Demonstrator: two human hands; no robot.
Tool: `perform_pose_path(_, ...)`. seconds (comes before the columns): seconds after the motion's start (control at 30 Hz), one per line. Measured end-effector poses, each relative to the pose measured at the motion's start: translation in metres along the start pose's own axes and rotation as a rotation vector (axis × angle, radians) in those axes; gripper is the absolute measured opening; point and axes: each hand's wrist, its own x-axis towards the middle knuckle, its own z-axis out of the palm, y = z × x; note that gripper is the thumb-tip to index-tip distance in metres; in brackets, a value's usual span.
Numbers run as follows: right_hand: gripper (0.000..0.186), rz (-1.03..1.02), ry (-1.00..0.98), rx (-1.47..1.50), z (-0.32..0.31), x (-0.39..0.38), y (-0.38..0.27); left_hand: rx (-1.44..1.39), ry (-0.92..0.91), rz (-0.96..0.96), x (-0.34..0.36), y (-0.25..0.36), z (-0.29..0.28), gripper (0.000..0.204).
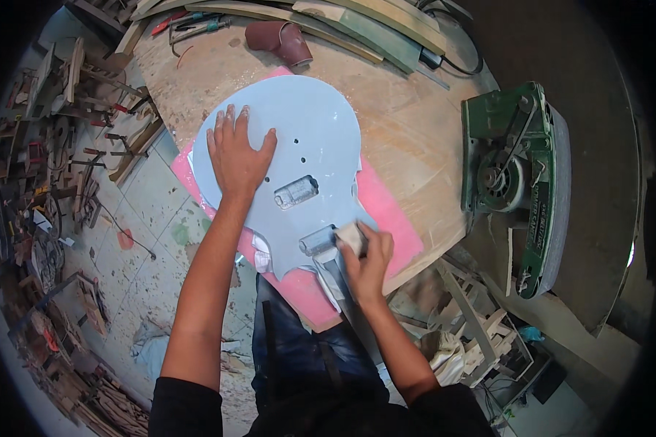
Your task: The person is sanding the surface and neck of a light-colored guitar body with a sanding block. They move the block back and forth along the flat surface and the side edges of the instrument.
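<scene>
Head view looks down on a round wooden table point(408, 138) that fills the upper middle of the frame; all places below are told from the guitar body point(310, 138), which lies flat on that table near its front edge; the green belt sander point(517, 182) stands well apart to the right of the body, beyond the table's rim; the tiled floor point(146, 211) shows to the left of and below the body, with a heap of wood offcuts and tools point(58, 146) further left; long wooden strips point(357, 22) lie along the far edge of the table, above the body; a pink mat point(393, 218) lies under the body and juts out on its right and lower sides; the body itself is pale grey-blue, rounded at the far end, with two horns at the near end, two pickup cavities and several small drilled holes; a roll of reddish-brown sandpaper point(280, 40) rests on the table just beyond the body's far end; the left hand point(237, 156) lies flat on the body's left half, fingers spread and palm down, gripping nothing; the right hand point(368, 255) is at the body's near right corner, beside the lower cavity, its fingers curled over a small pale sanding block point(350, 237) and pressing it onto the grey surface; the person's dark trousers and sleeves show below the body.
</scene>
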Motion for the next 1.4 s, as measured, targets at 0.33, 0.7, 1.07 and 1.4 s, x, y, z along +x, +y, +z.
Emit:
perform_pose_path(0.33, 0.053, 0.012, 0.006, 0.053, -0.012, -0.037, 0.025, -0.001, -0.001, 0.003, -0.002, -0.001, -0.001, 0.072)
perform_pose_path(0.7, 0.055, 0.015, -0.002, 0.021, -0.014, -0.044, 0.027, 0.024, -0.025, 0.008, -0.002, -0.002, -0.004, 0.072)
perform_pose_path(1.07, 0.056, 0.030, 0.043, 0.012, -0.011, -0.049, 0.028, 0.035, -0.034, 0.005, -0.001, -0.002, -0.005, 0.072)
perform_pose_path(1.4, 0.054, 0.091, 0.018, 0.004, -0.015, -0.059, 0.015, 0.024, -0.042, 0.002, -0.003, -0.002, -0.006, 0.072)
